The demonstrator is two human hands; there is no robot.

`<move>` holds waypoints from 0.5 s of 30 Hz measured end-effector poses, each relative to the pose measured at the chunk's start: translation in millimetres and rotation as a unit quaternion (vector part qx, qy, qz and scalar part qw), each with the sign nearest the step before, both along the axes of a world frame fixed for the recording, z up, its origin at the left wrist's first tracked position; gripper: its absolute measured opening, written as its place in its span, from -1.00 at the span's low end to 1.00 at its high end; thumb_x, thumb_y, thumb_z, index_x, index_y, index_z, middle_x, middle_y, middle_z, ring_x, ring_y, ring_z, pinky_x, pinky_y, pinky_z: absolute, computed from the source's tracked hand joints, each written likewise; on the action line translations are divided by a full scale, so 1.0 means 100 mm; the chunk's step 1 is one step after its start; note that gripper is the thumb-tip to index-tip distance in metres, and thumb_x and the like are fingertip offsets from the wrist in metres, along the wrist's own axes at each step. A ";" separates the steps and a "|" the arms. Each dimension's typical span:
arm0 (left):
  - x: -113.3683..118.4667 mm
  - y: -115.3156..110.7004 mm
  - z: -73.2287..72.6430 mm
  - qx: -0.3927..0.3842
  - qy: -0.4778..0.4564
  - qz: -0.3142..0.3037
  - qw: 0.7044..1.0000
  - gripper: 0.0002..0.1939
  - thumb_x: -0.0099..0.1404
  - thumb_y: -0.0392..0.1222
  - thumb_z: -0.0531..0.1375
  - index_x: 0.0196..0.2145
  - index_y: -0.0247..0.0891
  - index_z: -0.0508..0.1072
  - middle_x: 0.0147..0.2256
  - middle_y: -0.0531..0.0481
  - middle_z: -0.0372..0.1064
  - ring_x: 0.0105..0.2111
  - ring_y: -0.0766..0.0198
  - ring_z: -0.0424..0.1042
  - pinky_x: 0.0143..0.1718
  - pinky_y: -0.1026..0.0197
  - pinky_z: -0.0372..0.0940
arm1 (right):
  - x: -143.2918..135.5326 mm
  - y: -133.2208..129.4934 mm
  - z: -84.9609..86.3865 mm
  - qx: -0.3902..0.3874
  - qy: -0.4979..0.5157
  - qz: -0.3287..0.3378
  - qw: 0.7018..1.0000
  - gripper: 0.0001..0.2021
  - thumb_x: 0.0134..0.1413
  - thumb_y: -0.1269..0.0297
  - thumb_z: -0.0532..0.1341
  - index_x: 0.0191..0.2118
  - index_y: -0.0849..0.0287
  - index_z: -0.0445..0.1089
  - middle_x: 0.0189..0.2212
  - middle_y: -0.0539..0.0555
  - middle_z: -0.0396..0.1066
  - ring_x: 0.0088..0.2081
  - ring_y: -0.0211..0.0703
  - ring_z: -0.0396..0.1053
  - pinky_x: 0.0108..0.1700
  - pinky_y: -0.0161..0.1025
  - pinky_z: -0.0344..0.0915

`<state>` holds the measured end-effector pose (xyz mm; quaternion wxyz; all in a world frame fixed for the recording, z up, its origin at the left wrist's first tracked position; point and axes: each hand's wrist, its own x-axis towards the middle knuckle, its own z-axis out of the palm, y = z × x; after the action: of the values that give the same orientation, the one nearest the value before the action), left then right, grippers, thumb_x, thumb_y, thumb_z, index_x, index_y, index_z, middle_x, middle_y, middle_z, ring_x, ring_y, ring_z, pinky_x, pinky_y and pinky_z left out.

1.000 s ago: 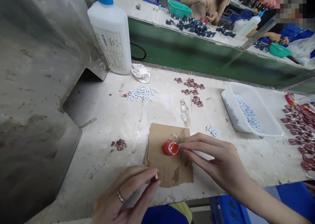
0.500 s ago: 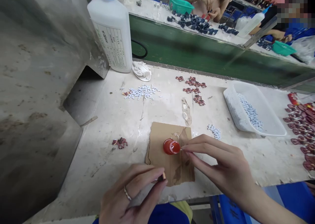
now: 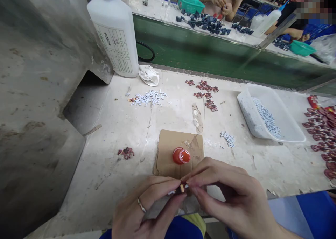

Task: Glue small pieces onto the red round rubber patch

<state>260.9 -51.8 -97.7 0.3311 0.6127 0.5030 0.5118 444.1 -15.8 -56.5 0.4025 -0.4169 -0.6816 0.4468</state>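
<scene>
Small piece [image 3: 181,188] pinched between left hand [image 3: 147,207] and right hand [image 3: 223,193], above cardboard [image 3: 168,151]

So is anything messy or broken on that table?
A bit. The cardboard under the red cap is torn and stained, a crumpled white rag lies by the big bottle, and tiny white pieces are scattered loose.

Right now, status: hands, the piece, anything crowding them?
Left hand and right hand pinch one small piece between fingertips, above the near edge of the cardboard. Red cap sits just beyond, apart. Nothing blocks the grip.
</scene>
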 end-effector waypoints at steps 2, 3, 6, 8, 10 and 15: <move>0.01 0.00 0.00 -0.002 -0.001 -0.001 1.000 -0.80 0.31 -0.27 0.36 -0.14 -0.01 0.56 -0.22 0.33 0.61 -0.32 0.51 0.62 -0.15 0.60 0.48 | 0.00 0.00 0.00 0.001 -0.004 0.000 1.000 -0.79 0.20 0.62 0.30 -0.20 0.16 0.59 -0.33 0.07 0.60 -0.29 -0.18 0.59 -0.26 -0.30 0.55; 0.01 0.00 -0.01 -0.004 -0.002 0.000 1.000 -0.80 0.30 -0.26 0.37 -0.14 -0.01 0.56 -0.22 0.33 0.61 -0.32 0.50 0.62 -0.15 0.59 0.48 | 0.00 0.00 0.00 0.004 -0.009 0.002 1.000 -0.79 0.20 0.62 0.31 -0.20 0.16 0.59 -0.32 0.07 0.60 -0.29 -0.18 0.59 -0.25 -0.30 0.56; 0.04 0.00 -0.01 -0.002 -0.010 0.017 1.000 -0.81 0.30 -0.25 0.37 -0.15 0.00 0.57 -0.23 0.33 0.61 -0.32 0.48 0.62 -0.17 0.56 0.51 | 0.03 -0.07 -0.03 0.045 -0.047 0.019 0.998 -0.75 0.22 0.63 0.29 -0.12 0.16 0.58 -0.25 0.11 0.61 -0.24 -0.17 0.61 -0.22 -0.33 0.58; 0.06 -0.01 -0.02 0.009 -0.015 0.040 0.999 -0.78 0.27 -0.27 0.40 -0.15 0.00 0.59 -0.23 0.32 0.62 -0.32 0.48 0.61 -0.13 0.57 0.50 | 0.07 -0.13 -0.05 0.100 -0.110 0.028 0.988 -0.71 0.28 0.62 0.26 0.01 0.17 0.55 -0.15 0.15 0.61 -0.16 -0.15 0.62 -0.16 -0.34 0.61; 0.09 -0.03 -0.02 0.016 -0.023 0.054 0.998 -0.76 0.25 -0.28 0.40 -0.16 0.02 0.61 -0.24 0.31 0.63 -0.32 0.47 0.61 -0.14 0.56 0.50 | 0.11 -0.18 -0.07 0.171 -0.165 0.025 0.971 -0.68 0.38 0.54 0.19 0.14 0.16 0.49 -0.08 0.18 0.60 -0.09 -0.12 0.62 -0.09 -0.33 0.62; 0.15 -0.04 -0.02 -0.023 -0.063 0.070 0.995 -0.80 0.24 -0.26 0.40 -0.20 0.03 0.61 -0.27 0.32 0.63 -0.35 0.44 0.63 -0.18 0.54 0.52 | 0.15 -0.11 0.02 0.151 -0.148 0.042 0.977 -0.65 0.33 0.57 0.23 0.14 0.16 0.49 -0.09 0.17 0.61 -0.10 -0.14 0.62 -0.08 -0.35 0.62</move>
<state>276.0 -55.3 -99.3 0.3395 0.5349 0.5345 0.5594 459.4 -26.9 -54.8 0.3367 -0.3841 -0.8097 0.2889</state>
